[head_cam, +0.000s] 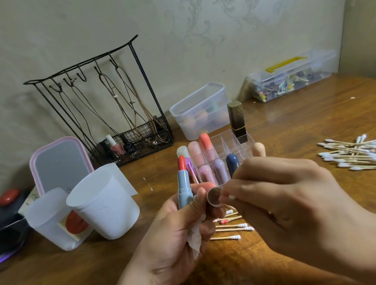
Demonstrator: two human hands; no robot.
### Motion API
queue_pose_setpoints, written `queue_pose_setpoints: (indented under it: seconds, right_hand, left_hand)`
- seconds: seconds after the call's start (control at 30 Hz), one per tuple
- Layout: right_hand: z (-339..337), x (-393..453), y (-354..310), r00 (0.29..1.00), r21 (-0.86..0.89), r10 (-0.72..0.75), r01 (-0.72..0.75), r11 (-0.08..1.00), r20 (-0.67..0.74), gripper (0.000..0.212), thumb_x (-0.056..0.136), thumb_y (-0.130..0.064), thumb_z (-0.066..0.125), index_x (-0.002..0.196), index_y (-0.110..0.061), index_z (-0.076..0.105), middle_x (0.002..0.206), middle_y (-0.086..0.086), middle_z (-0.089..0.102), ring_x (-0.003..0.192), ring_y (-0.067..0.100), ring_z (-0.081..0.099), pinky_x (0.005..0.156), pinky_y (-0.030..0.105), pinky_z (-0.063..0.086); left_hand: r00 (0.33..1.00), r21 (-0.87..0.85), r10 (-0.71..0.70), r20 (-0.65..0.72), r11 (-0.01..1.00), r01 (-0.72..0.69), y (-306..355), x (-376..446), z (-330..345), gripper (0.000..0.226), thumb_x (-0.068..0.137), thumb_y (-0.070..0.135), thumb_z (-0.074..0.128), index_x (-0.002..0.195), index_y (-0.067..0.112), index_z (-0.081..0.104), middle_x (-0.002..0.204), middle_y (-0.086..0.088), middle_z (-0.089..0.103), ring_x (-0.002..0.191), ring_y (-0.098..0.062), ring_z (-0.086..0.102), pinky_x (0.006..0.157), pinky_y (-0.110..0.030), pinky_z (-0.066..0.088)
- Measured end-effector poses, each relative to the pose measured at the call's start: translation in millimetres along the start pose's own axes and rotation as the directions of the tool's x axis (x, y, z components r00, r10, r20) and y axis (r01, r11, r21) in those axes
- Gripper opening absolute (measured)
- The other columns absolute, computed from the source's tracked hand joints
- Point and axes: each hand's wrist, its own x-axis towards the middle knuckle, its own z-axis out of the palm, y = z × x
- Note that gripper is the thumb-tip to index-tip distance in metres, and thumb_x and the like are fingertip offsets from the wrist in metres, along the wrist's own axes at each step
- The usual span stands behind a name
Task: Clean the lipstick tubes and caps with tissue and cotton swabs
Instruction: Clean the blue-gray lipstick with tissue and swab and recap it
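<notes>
Two hands [175,233], two white cups [105,203], two clear boxes [202,111].

A single head-worn, wide-angle view looks forward and down from the person's own position. The left hand [179,230] and right hand [287,204] fill the lower centre, very near the lens. Beyond the hands a wooden table [295,118] runs back to a patterned wall [171,29], which stands well behind them. Straight lines bow towards the picture's edges.
</notes>
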Motion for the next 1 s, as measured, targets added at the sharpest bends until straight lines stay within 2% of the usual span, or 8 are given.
queue_pose_setpoints:
  seconds: [0.17,0.27,0.37,0.5,0.7,0.8,0.87,1.0]
  right_hand:
    - [3.5,-1.9,-0.2,0.998,0.019,-0.058,0.057,0.998,0.01,0.017,0.091,-0.013,0.061,0.09,-0.008,0.076,0.078,0.006,0.064,0.063,0.024,0.058,0.057,0.036,0.052]
    - [-0.1,-3.1,1.3,0.999,-0.052,-0.048,0.048,0.997,0.003,0.013,0.09,-0.012,0.064,0.09,-0.008,0.076,0.076,0.006,0.062,0.063,0.024,0.056,0.055,0.039,0.052]
    - [2.4,-4.6,-2.2,0.997,-0.091,-0.074,0.074,0.993,0.006,0.012,0.091,-0.009,0.063,0.09,-0.005,0.075,0.076,0.009,0.061,0.062,0.027,0.056,0.056,0.039,0.053]
    - [3.1,-5.7,-1.2,1.0,0.067,0.005,-0.007,0.998,0.026,0.02,0.093,-0.019,0.059,0.086,-0.014,0.076,0.078,0.0,0.063,0.062,0.022,0.06,0.062,0.04,0.053]
    - [3.5,-4.6,-3.9,0.999,-0.016,0.003,-0.002,1.0,0.037,0.016,0.091,-0.015,0.062,0.086,-0.011,0.076,0.076,0.005,0.062,0.061,0.025,0.059,0.055,0.039,0.053]
    - [0.9,-5.7,-2.2,0.996,0.088,0.043,-0.05,0.995,0.081,0.018,0.091,-0.023,0.061,0.086,-0.018,0.077,0.079,-0.004,0.064,0.063,0.017,0.061,0.066,0.038,0.053]
    - [-2.6,-4.1,0.1,0.997,0.026,0.051,-0.052,0.998,0.065,0.019,0.092,-0.022,0.061,0.084,-0.017,0.077,0.076,-0.002,0.063,0.061,0.02,0.06,0.059,0.037,0.053]
    - [4.3,-4.0,-5.3,0.999,-0.031,0.006,-0.005,1.0,0.047,0.017,0.091,-0.016,0.061,0.085,-0.011,0.077,0.074,0.004,0.062,0.059,0.022,0.058,0.054,0.034,0.052]
  left_hand:
    - [0.998,-0.006,-0.001,0.061,1.0,0.001,0.9,0.6,-6.5,0.034,0.044,0.011,0.088,0.075,0.005,0.076,0.064,-0.014,0.061,0.042,-0.013,0.055,0.035,-0.017,0.043]
    - [0.999,0.031,0.0,0.04,1.0,-0.001,0.9,-0.4,-4.9,0.014,0.061,0.013,0.074,0.072,0.004,0.076,0.063,-0.014,0.06,0.043,-0.012,0.055,0.035,-0.015,0.041]
    - [1.0,0.01,0.01,-0.009,1.0,-0.01,0.7,0.7,-2.1,0.016,0.072,0.008,0.059,0.082,0.0,0.069,0.063,-0.014,0.059,0.042,-0.011,0.053,0.033,-0.015,0.039]
    - [0.999,0.058,0.035,-0.021,0.998,-0.034,0.5,0.8,-1.2,0.017,0.07,0.01,0.059,0.074,0.004,0.074,0.061,-0.011,0.059,0.04,-0.01,0.051,0.034,-0.014,0.039]
    - [1.0,0.083,0.01,0.02,0.996,-0.011,0.3,0.3,-1.8,0.017,0.071,0.012,0.06,0.067,0.008,0.076,0.063,-0.013,0.058,0.045,-0.01,0.053,0.038,-0.015,0.039]
    - [1.0,0.079,0.009,-0.025,0.997,-0.007,-1.1,1.8,-3.4,0.017,0.071,0.011,0.06,0.078,0.0,0.07,0.062,-0.013,0.059,0.044,-0.01,0.052,0.037,-0.016,0.038]
    - [1.0,0.065,-0.001,-0.022,0.998,0.003,-1.0,2.0,-4.3,0.017,0.071,0.01,0.059,0.083,0.0,0.066,0.063,-0.014,0.058,0.044,-0.011,0.053,0.037,-0.016,0.038]
    - [1.0,0.076,0.001,-0.008,0.997,-0.001,-0.5,1.5,-3.0,0.018,0.071,0.012,0.06,0.069,0.004,0.075,0.062,-0.012,0.058,0.044,-0.01,0.052,0.037,-0.015,0.038]
